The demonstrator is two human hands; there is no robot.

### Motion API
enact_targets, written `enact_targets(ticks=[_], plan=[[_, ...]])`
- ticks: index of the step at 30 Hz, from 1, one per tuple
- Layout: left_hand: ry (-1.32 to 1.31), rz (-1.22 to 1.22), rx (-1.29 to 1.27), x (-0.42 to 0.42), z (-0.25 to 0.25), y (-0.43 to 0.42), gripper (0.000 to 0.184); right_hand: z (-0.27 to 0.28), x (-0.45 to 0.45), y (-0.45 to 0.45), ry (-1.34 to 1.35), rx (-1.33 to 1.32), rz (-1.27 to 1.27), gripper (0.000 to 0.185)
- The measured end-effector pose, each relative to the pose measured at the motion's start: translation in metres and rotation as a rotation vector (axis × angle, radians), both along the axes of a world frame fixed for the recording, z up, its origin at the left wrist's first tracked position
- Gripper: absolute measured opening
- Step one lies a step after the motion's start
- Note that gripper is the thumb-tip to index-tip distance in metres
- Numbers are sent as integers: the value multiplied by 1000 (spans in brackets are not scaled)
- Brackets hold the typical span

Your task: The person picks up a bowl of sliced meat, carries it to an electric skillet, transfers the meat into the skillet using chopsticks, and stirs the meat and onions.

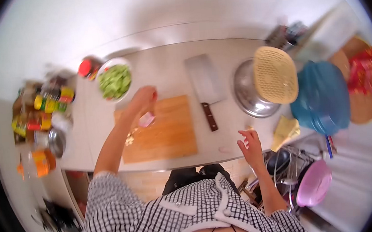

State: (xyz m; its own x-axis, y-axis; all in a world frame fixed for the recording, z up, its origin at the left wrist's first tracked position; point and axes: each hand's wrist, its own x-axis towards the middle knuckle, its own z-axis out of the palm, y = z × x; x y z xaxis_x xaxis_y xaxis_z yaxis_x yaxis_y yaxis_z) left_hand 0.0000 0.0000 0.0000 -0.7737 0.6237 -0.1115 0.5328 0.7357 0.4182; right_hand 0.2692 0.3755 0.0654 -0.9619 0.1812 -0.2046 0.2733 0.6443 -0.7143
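Observation:
My left hand (145, 98) is over the upper left of the wooden cutting board (170, 140), its fingers closed; a spot of red shows at them, and what they hold is hidden. Just below it is a small pink-and-white piece (146, 119). Small pale chopped bits (129, 139) lie at the board's left side. To the right of the counter's front edge, my right hand (251, 149) hovers with thumb and fingers apart, holding nothing. Near its fingertips is a small yellowish bit (250, 128). A cleaver (206, 80) with a brown handle lies flat right of the board.
A white bowl of chopped green vegetable (115, 81) stands behind the board, beside a red-lidded jar (85, 68). At right are a metal bowl (248, 92), a yellow strainer basket (276, 73), a yellow cloth (284, 131) and a blue container (320, 96). Bottles (50, 103) crowd the left end.

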Motion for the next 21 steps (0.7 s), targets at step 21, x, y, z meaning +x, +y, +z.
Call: enact_targets(ticks=[21], plan=[[-771,453,474,71,9,322,59,46,-56,217,226,-1018,-666,36]])
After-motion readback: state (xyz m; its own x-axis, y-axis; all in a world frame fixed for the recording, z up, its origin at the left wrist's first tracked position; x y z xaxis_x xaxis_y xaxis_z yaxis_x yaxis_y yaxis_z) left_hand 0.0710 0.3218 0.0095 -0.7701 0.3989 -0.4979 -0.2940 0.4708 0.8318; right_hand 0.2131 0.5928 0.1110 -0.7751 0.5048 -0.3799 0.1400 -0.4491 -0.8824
